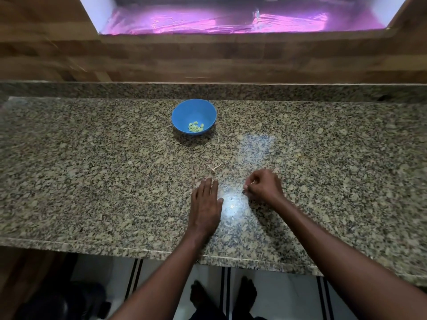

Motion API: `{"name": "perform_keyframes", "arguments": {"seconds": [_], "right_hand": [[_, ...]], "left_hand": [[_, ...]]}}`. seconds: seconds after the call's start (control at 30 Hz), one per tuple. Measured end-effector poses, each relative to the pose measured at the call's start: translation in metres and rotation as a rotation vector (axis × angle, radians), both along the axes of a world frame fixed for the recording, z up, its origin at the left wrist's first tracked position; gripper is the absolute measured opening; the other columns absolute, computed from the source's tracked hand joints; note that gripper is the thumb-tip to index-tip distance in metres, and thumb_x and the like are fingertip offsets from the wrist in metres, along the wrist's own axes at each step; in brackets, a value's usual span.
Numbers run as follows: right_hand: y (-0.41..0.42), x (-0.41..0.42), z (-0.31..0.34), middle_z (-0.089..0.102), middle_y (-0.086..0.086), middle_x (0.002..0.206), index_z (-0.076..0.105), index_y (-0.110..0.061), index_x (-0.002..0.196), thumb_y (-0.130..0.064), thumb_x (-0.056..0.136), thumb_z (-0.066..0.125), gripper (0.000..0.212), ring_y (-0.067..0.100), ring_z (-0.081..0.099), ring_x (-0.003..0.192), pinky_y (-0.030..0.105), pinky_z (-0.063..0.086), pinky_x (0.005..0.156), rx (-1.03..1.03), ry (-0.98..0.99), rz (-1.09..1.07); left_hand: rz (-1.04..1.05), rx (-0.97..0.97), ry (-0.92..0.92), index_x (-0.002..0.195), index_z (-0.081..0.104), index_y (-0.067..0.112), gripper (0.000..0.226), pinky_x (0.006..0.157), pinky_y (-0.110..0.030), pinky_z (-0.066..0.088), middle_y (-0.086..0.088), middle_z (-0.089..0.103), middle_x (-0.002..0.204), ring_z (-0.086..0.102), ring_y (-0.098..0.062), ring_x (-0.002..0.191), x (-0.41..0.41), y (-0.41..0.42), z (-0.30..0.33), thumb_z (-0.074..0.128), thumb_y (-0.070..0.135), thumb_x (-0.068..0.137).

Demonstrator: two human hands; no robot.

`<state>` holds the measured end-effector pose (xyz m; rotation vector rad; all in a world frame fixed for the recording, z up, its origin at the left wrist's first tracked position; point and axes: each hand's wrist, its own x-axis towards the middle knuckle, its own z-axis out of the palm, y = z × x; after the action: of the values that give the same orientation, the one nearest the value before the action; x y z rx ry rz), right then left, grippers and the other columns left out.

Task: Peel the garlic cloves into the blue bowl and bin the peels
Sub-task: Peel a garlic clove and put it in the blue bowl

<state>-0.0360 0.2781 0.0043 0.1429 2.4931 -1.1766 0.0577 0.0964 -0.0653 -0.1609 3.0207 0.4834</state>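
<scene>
Peeled cloves (196,127) lie heaped in the upright blue bowl (184,112) on the counter (92,169), nearer than which the left hand (205,202) rests flat, fingers together, while the right hand (263,185) pinches a peel scrap (253,182), its long axis unclear.

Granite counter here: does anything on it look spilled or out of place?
Only small things. A few pale, thin garlic peel scraps lie loose on the speckled granite counter, just beyond the flat left hand. The right hand pinches another bit. The round blue plastic bowl stands upright, with peeled cloves inside.
</scene>
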Motion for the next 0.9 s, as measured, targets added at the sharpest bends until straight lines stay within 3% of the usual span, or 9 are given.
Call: {"name": "perform_keyframes", "arguments": {"seconds": [0.13,0.2,0.3,0.4,0.53,0.7,0.8,0.9], "right_hand": [[0.007,0.0,-0.011,0.073,-0.003,0.067,0.074,-0.014,0.072,-0.014,0.074,0.09,0.016,0.011,0.071,0.062,0.029,0.06,0.065,0.069,0.024,0.062],[0.013,-0.003,-0.015,0.074,0.001,0.063,0.075,-0.013,0.07,-0.01,0.074,0.089,0.015,0.016,0.074,0.06,0.035,0.064,0.065,0.024,-0.023,0.047],[0.017,-0.007,-0.017,0.073,0.004,0.06,0.074,-0.011,0.07,-0.004,0.075,0.085,0.014,0.023,0.075,0.06,0.042,0.065,0.064,-0.011,-0.07,0.049],[0.015,-0.009,-0.015,0.071,-0.009,0.057,0.075,-0.015,0.068,-0.006,0.075,0.084,0.014,0.011,0.072,0.06,0.028,0.06,0.063,0.059,-0.023,0.117],[0.01,-0.009,-0.013,0.072,-0.008,0.062,0.074,-0.016,0.066,-0.01,0.074,0.08,0.012,0.003,0.067,0.057,0.021,0.052,0.057,0.115,0.003,0.163],[0.007,-0.022,-0.01,0.075,0.008,0.065,0.075,-0.003,0.071,-0.003,0.072,0.082,0.007,0.022,0.074,0.06,0.032,0.063,0.059,0.104,-0.163,0.08],[-0.002,-0.033,-0.001,0.074,0.008,0.072,0.076,-0.004,0.078,-0.007,0.073,0.087,0.012,0.013,0.067,0.052,0.012,0.043,0.037,0.186,-0.245,0.072],[-0.016,-0.041,0.001,0.073,0.007,0.078,0.074,-0.006,0.084,-0.01,0.074,0.087,0.017,0.008,0.065,0.047,0.013,0.041,0.036,0.247,-0.265,0.066]], "left_hand": [[-0.041,-0.031,-0.042,0.165,0.004,0.017,0.065,0.126,-0.041,0.0,-0.007,-0.004,0.173,-0.002,-0.025,0.159,0.005,-0.004,-0.001,0.015,0.044,0.107],[-0.031,0.01,-0.051,0.165,0.005,0.017,0.064,0.126,-0.041,0.0,-0.007,-0.003,0.173,-0.003,-0.024,0.159,0.005,-0.002,0.002,0.027,0.041,0.11],[0.025,0.1,0.018,0.163,0.024,0.014,0.061,0.127,-0.044,0.008,-0.01,0.016,0.17,0.013,-0.028,0.157,0.005,0.009,0.006,0.043,0.033,0.108],[0.01,0.069,0.073,0.157,0.037,0.01,0.055,0.125,-0.046,0.02,-0.012,0.034,0.164,0.03,-0.03,0.15,0.006,0.016,0.001,0.043,0.03,0.107],[-0.03,-0.01,0.075,0.16,0.027,0.01,0.061,0.127,-0.046,0.018,-0.011,0.027,0.167,0.025,-0.026,0.153,0.011,0.015,-0.008,0.031,0.039,0.107],[-0.019,-0.038,0.098,0.159,0.029,0.01,0.06,0.124,-0.047,0.023,-0.011,0.029,0.166,0.027,-0.025,0.151,0.011,0.016,-0.01,0.038,0.037,0.106],[-0.023,-0.046,0.089,0.159,0.028,0.01,0.061,0.124,-0.046,0.022,-0.01,0.027,0.166,0.026,-0.025,0.151,0.012,0.015,-0.01,0.037,0.038,0.106],[-0.015,-0.045,0.082,0.16,0.027,0.01,0.062,0.124,-0.045,0.022,-0.01,0.026,0.167,0.025,-0.024,0.152,0.011,0.015,-0.007,0.037,0.039,0.106]]}}
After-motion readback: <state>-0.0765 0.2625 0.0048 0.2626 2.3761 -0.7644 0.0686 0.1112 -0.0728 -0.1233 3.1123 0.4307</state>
